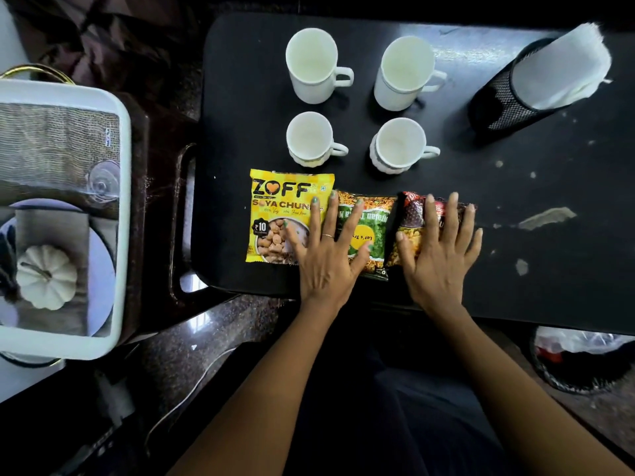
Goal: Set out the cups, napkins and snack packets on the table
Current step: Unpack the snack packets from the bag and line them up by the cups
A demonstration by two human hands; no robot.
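Flat, both hands [378, 259] press snack packets [364, 231].

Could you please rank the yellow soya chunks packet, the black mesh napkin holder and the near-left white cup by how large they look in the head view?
1 and 2. Black mesh napkin holder and yellow soya chunks packet: they look alike, and the left hand covers part of the packet, so no ranking.
3. Near-left white cup: clearly smallest.

Glossy plastic snack packets [290, 218], smooth white ceramic cups [314, 65], black metal mesh holder [498, 101], matt black table [515, 269].
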